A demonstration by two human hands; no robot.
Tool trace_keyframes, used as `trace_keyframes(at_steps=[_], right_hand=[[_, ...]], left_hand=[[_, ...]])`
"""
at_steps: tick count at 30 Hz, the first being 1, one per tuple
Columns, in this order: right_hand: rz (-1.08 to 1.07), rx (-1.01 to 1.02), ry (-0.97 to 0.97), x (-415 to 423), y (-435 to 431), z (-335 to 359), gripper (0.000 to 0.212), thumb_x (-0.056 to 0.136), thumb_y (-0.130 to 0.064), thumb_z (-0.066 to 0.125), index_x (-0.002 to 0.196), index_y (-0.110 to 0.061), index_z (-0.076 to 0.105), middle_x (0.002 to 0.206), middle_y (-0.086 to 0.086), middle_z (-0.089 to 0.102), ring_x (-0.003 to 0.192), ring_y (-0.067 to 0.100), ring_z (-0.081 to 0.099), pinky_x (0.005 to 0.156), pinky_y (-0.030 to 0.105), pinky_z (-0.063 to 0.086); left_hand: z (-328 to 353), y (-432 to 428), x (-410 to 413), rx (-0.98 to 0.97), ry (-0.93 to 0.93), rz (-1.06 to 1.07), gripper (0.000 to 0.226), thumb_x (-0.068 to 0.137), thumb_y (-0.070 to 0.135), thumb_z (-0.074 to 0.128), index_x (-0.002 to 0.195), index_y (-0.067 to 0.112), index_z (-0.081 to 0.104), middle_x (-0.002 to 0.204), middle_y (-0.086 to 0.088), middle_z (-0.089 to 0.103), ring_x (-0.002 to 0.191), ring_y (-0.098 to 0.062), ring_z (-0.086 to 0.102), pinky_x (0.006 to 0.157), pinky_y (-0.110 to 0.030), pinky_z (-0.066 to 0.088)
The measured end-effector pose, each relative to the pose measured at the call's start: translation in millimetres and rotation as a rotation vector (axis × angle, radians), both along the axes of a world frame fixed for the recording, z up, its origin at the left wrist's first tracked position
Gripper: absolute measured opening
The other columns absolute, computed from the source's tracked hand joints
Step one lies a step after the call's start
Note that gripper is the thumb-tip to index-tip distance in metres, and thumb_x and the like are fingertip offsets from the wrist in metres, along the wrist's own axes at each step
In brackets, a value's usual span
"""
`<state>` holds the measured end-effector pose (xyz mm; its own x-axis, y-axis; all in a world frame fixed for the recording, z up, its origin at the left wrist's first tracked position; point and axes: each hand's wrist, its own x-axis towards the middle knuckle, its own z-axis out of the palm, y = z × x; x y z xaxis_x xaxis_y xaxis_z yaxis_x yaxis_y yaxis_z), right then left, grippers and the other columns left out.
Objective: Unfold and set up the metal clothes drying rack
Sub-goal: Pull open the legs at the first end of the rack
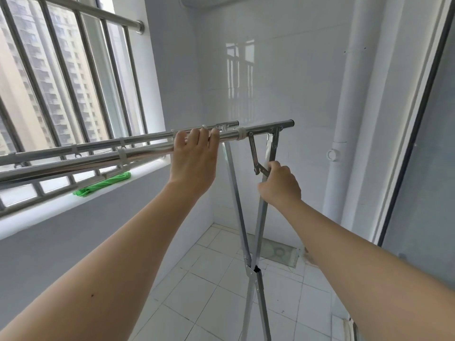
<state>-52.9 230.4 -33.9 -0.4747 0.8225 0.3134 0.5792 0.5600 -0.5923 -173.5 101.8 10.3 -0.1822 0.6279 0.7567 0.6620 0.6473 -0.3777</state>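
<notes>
The metal drying rack stands in front of me with two shiny top bars (103, 157) running from the left edge toward the far wall. Its crossed legs (253, 271) form an X, pinned low at the centre. My left hand (194, 158) curls over the nearer top bar from above. My right hand (279, 184) grips the right leg just below a folding hinge brace (256, 158), which is bent at an angle under the bar's end.
A barred window (61, 77) and its sill fill the left, with a green cloth (103, 184) on the sill. A white tiled wall lies ahead, white pipes (343, 143) and a door frame at the right. A floor drain cover (278, 252) sits behind the legs.
</notes>
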Motion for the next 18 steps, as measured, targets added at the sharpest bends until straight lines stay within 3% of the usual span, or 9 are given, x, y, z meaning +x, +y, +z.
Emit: trace_keyframes(at_steps=[2, 4, 7, 10, 13, 18], right_hand=[[-0.021, -0.077, 0.018, -6.4, 14.3, -1.5, 0.052, 0.087, -0.02, 0.055, 0.136, -0.008, 0.042, 0.127, 0.014, 0.051, 0.116, 0.033, 0.053, 0.088, 0.038, 0.047], [-0.027, -0.19, 0.069, -16.1, 28.8, -2.5, 0.047, 0.088, -0.022, 0.054, 0.131, -0.004, 0.045, 0.126, 0.015, 0.055, 0.115, 0.033, 0.055, 0.081, 0.034, 0.045], [-0.007, -0.297, 0.109, -32.4, 50.9, -3.5, 0.049, 0.087, -0.024, 0.058, 0.13, -0.004, 0.045, 0.124, 0.014, 0.057, 0.113, 0.032, 0.056, 0.075, 0.031, 0.041], [0.02, -0.339, 0.118, -44.3, 72.6, -7.4, 0.053, 0.086, -0.024, 0.06, 0.134, -0.009, 0.043, 0.121, 0.013, 0.061, 0.104, 0.031, 0.061, 0.081, 0.034, 0.049], [0.066, -0.428, 0.037, -55.7, 95.5, -16.8, 0.042, 0.088, -0.018, 0.055, 0.129, -0.009, 0.05, 0.11, 0.013, 0.065, 0.088, 0.028, 0.071, 0.082, 0.037, 0.059], [0.165, -0.731, -0.155, -82.0, 114.1, -31.2, 0.052, 0.097, -0.039, 0.047, 0.128, 0.002, 0.05, 0.101, 0.022, 0.07, 0.087, 0.031, 0.074, 0.075, 0.036, 0.061]], left_hand=[[-2.4, 10.3, 0.6, -0.01, 0.01, -0.017, 0.06, 0.087, 0.016, 0.045, 0.143, 0.009, 0.023, 0.133, -0.009, 0.045, 0.119, -0.028, 0.043, 0.102, -0.044, 0.031], [-2.5, 24.4, 1.2, -0.023, 0.012, -0.026, 0.063, 0.087, 0.016, 0.045, 0.145, 0.009, 0.02, 0.136, -0.009, 0.043, 0.123, -0.028, 0.041, 0.105, -0.045, 0.029], [4.1, 52.4, 1.8, -0.037, 0.0, -0.031, 0.061, 0.087, 0.016, 0.046, 0.143, 0.007, 0.023, 0.13, -0.008, 0.049, 0.118, -0.028, 0.045, 0.105, -0.045, 0.03], [11.2, 74.1, 1.3, -0.029, 0.001, -0.04, 0.05, 0.087, 0.017, 0.047, 0.134, 0.009, 0.037, 0.113, -0.009, 0.058, 0.097, -0.027, 0.056, 0.086, -0.04, 0.041], [17.2, 85.3, -9.3, -0.002, 0.01, -0.055, 0.034, 0.088, 0.021, 0.049, 0.12, 0.011, 0.052, 0.098, -0.007, 0.061, 0.077, -0.024, 0.059, 0.063, -0.033, 0.04], [20.2, 95.0, -36.7, 0.045, 0.093, -0.042, 0.023, 0.094, 0.029, 0.047, 0.109, 0.015, 0.058, 0.09, -0.003, 0.061, 0.065, -0.021, 0.059, 0.053, -0.03, 0.035]])
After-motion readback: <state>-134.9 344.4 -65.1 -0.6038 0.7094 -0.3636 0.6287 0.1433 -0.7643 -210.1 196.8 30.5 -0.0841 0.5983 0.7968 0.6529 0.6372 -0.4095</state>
